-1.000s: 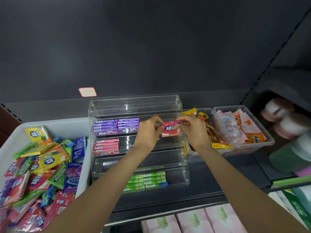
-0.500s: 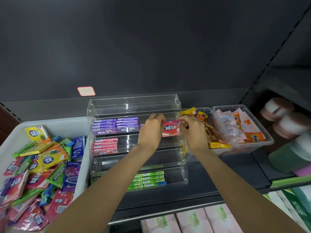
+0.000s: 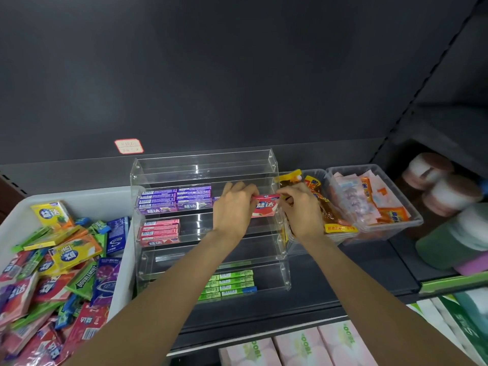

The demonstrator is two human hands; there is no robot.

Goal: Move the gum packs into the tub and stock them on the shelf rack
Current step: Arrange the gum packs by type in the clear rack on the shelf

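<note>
A clear acrylic tiered rack stands on the dark shelf. My left hand and my right hand both pinch a red gum pack at the right end of the second tier, one hand at each side. Purple gum packs fill the left of that tier. Pink packs lie one tier lower, green packs on the bottom tier. At the left, a white tub holds several loose gum packs in mixed colours.
Two clear bins of orange and pink snack packets stand right of the rack. Rolls and green packages sit on the far right shelf. Pink tissue boxes line the shelf below. A price label sticks on the back wall.
Both hands have carried the red pack slightly up and back, onto the right end of the purple tier. The view shifted a little.
</note>
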